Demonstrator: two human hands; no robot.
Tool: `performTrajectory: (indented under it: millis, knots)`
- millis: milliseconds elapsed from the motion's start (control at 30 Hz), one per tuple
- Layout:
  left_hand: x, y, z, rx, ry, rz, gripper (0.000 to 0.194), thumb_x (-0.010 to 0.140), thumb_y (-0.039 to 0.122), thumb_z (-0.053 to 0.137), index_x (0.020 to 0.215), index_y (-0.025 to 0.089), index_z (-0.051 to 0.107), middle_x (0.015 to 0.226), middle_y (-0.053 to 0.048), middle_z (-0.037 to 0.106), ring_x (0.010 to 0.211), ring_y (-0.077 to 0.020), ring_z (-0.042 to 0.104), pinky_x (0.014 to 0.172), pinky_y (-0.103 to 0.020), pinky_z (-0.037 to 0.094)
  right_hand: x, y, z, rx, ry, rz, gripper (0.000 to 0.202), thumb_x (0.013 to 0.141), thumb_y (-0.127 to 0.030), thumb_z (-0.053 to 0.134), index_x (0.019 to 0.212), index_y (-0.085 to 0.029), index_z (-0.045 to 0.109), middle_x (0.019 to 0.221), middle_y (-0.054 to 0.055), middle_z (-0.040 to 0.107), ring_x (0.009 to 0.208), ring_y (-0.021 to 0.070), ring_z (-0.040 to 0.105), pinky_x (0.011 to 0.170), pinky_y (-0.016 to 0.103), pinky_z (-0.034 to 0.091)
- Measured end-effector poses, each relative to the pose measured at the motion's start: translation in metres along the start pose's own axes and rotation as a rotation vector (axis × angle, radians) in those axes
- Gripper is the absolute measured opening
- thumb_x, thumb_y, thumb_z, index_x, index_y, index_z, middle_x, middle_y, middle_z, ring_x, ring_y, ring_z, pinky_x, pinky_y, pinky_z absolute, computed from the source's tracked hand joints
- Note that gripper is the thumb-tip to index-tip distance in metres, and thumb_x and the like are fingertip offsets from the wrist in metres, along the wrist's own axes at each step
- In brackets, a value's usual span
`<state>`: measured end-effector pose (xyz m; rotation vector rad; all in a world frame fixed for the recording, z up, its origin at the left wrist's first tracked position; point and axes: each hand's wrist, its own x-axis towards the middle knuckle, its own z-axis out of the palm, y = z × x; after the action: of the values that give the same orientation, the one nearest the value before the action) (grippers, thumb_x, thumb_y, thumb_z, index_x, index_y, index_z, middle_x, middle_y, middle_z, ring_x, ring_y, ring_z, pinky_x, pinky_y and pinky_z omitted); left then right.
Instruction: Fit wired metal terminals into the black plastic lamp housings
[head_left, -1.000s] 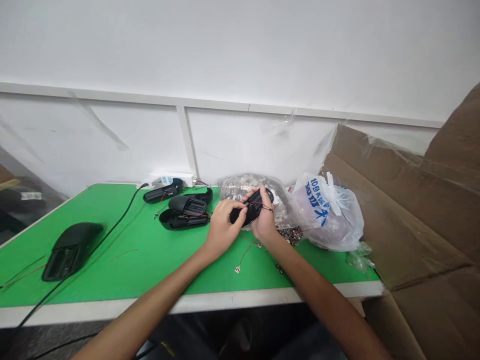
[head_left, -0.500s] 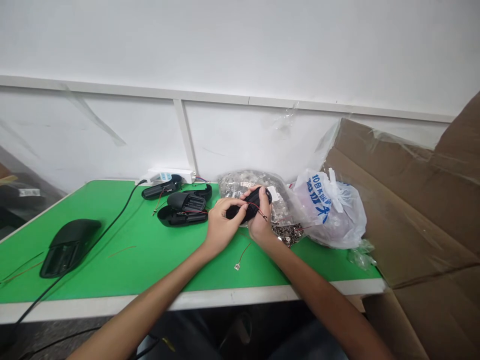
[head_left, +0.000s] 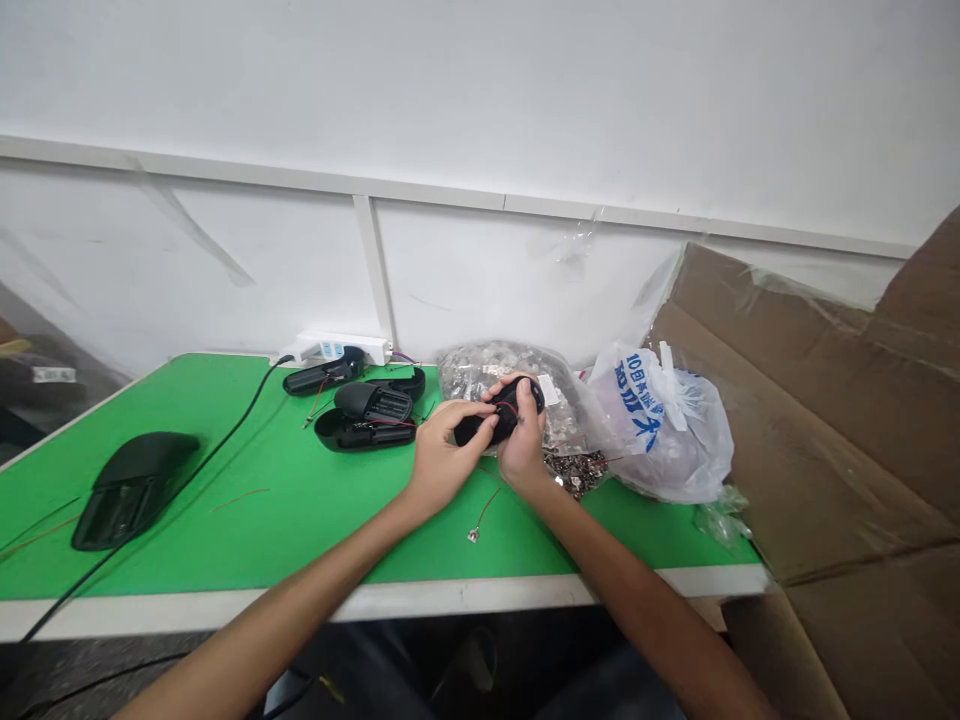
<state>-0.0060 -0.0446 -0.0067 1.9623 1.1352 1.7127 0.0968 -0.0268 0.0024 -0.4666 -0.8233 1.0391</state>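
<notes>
Housing (head_left: 509, 421) stays gripped in right hand (head_left: 523, 456), left hand (head_left: 441, 450) pinching it; red wire (head_left: 510, 404), previously dangling, now seems drawn inward.

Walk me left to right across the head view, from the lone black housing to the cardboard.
Lone black housing, thin reddish wire, cluster of black housings, left hand, right hand, white plastic bag, cardboard.

Across the lower frame, a green table (head_left: 247, 540) (white-edged) is laid with black casings (head_left: 146, 460) at left, a clear bag (head_left: 469, 375) of what seem metal parts (head_left: 576, 470) near centre, and a knotted plastic bag (head_left: 694, 440) centre-right.
</notes>
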Motion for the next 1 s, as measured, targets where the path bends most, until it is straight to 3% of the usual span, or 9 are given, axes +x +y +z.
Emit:
performTrajectory:
  millis: [600,800,1000]
  knots:
    - [-0.010,-0.003,0.011,-0.091,0.079,-0.096,0.018,0.094,0.039,0.070,0.093,0.022,0.075,0.095,-0.005,0.075,0.095,-0.0206,0.069,0.093,-0.037,0.056,-0.008,0.002,-0.001,-0.134,-0.003,-0.103,0.034,0.096,-0.058,0.061,0.090,-0.025,0.061,0.082,-0.002,0.062,0.076,0.0156,0.061,0.079,0.031,0.052]
    - [-0.012,-0.007,0.014,-0.210,0.033,-0.194,0.022,0.094,0.043,0.069,0.092,0.021,0.073,0.096,-0.006,0.074,0.098,-0.0222,0.070,0.095,-0.039,0.056,-0.010,0.006,-0.002,-0.164,0.012,-0.139,0.032,0.098,-0.056,0.058,0.090,-0.026,0.061,0.083,-0.002,0.060,0.077,0.0155,0.058,0.079,0.030,0.051]
    - [-0.013,-0.009,0.015,-0.203,0.003,-0.205,0.023,0.096,0.044,0.067,0.093,0.021,0.071,0.096,-0.006,0.074,0.099,-0.0230,0.069,0.094,-0.039,0.055,-0.011,0.008,-0.003,-0.191,0.027,-0.124,0.033,0.099,-0.058,0.057,0.092,-0.026,0.061,0.085,-0.001,0.060,0.080,0.0161,0.058,0.082,0.030,0.051]
